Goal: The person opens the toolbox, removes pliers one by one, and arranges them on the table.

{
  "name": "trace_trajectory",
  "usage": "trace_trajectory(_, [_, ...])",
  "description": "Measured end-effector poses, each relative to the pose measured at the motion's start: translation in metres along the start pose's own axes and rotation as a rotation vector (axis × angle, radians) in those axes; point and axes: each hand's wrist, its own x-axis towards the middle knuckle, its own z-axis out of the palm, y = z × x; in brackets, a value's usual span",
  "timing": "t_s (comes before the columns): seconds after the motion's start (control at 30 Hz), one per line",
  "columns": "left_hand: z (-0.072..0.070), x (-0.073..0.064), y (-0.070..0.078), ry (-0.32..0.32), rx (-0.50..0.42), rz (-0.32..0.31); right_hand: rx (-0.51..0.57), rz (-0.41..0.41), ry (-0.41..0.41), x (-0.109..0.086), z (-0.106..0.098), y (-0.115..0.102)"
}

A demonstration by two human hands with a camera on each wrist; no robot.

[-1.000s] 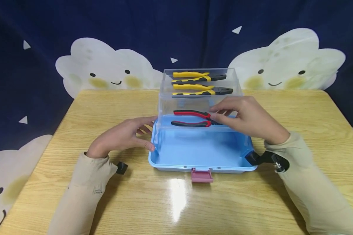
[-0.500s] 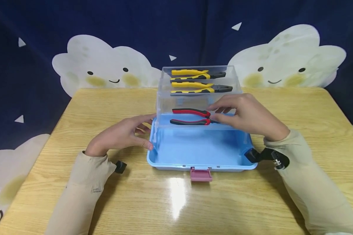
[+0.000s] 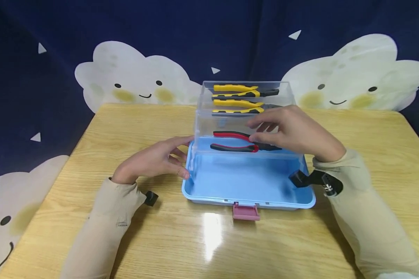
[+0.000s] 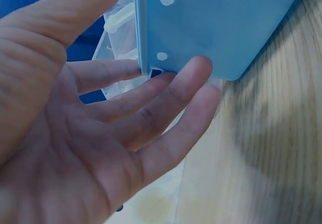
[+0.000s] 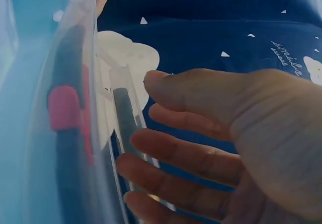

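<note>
We are seeing the red pliers [image 3: 238,148] lying in the lower tray [image 3: 223,155] of the box [image 3: 213,200], handles to the left; the right hand [image 3: 286,130] is hovering at their head, thumb and fingers parted, loosely bent and gripping nothing; the left hand [image 3: 157,159] is staying relaxed at the box's left wall, fingers spread and holding nothing, though we are not managing to tell how firmly it is touching.

Higher up, the front yellow pliers [image 3: 235,103] and back yellow pliers [image 3: 232,88] are lying in clear plastic; we are judging all three tools as placed, none being gripped; the lower tray is standing raised and the latch [image 3: 246,212] is hanging unfastened, so closing up is looking undone.
</note>
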Motion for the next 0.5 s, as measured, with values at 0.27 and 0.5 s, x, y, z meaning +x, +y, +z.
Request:
trace_trajectory(0.27, [-0.002, -0.001, 0.005, -0.035, -0.059, -0.008, -0.010, -0.014, -0.009, 0.001, 0.008, -0.001])
trace_trajectory(0.5, [0.003, -0.002, 0.005, -0.076, -0.084, -0.009, -0.042, -0.036, -0.033, -0.002, 0.014, 0.004])
